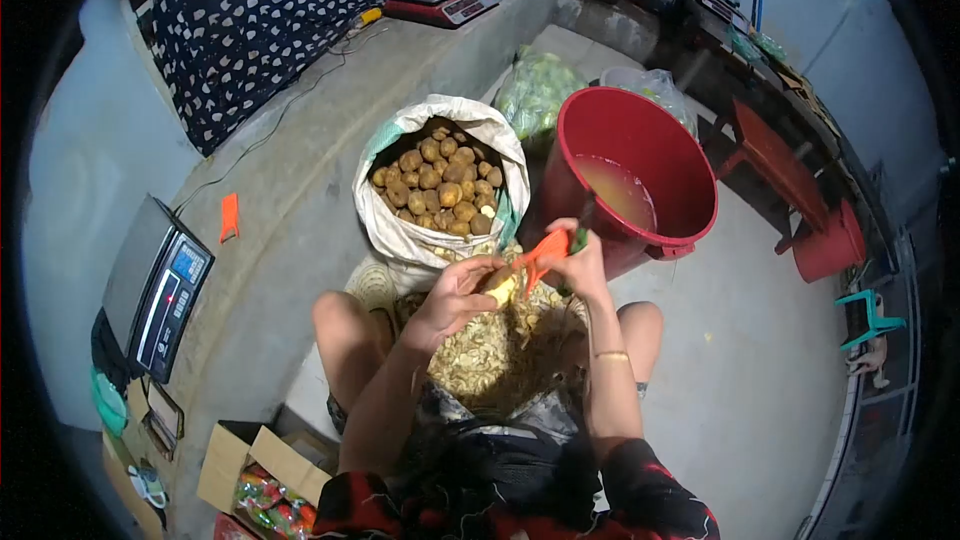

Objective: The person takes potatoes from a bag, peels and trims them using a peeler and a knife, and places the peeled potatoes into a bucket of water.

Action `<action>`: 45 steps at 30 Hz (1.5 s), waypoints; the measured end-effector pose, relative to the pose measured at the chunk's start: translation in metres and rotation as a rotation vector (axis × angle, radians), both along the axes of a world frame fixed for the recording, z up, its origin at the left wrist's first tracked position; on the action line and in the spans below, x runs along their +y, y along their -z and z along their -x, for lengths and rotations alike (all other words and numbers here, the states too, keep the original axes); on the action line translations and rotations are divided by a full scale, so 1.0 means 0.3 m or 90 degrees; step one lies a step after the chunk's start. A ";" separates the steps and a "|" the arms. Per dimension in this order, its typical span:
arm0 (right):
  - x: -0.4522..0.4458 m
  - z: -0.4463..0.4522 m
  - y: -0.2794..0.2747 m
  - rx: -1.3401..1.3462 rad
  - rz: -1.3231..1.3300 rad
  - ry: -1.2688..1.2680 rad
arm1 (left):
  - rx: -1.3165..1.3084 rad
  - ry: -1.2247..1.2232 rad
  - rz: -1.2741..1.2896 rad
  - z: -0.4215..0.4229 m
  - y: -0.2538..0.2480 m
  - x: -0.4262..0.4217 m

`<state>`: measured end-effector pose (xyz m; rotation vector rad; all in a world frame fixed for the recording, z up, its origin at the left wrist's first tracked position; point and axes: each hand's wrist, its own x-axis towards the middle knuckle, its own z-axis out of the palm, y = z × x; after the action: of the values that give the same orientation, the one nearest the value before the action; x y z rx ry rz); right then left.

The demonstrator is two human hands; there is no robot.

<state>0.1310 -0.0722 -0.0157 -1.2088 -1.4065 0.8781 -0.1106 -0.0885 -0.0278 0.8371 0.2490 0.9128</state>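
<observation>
My left hand (455, 298) is closed around a partly peeled potato (503, 290), its bared flesh pale yellow. In my right hand (583, 265) is an orange peeler (545, 252), its head against or very close to the potato. Below both hands, a heap of potato peelings (480, 355) lies between my legs. Just beyond them stands an open white sack (378, 210) full of unpeeled brown potatoes (440, 180). To the right of the sack is a large red bucket (640, 125) with cloudy liquid inside.
Behind the bucket sits a plastic bag of green produce (540, 90). Digital scales stand at left (170, 290) and on the ledge (440, 0). An orange object (230, 216) lies on the ledge. A cardboard box (225, 465) is at lower left, a red chair (770, 160) at right.
</observation>
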 end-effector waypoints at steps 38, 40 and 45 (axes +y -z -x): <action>-0.031 0.039 -0.078 0.050 -0.005 -0.060 | -0.031 -0.040 0.078 0.007 -0.012 0.017; -0.009 0.018 -0.020 0.013 -0.041 -0.036 | 0.015 -0.055 -0.011 -0.003 -0.012 0.008; -0.015 0.027 -0.065 0.086 0.022 -0.001 | -0.005 -0.067 0.044 0.004 -0.011 0.011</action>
<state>0.1230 -0.0768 0.0040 -1.1533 -1.2878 0.9707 -0.1117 -0.0853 -0.0244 0.7617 0.3191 0.9995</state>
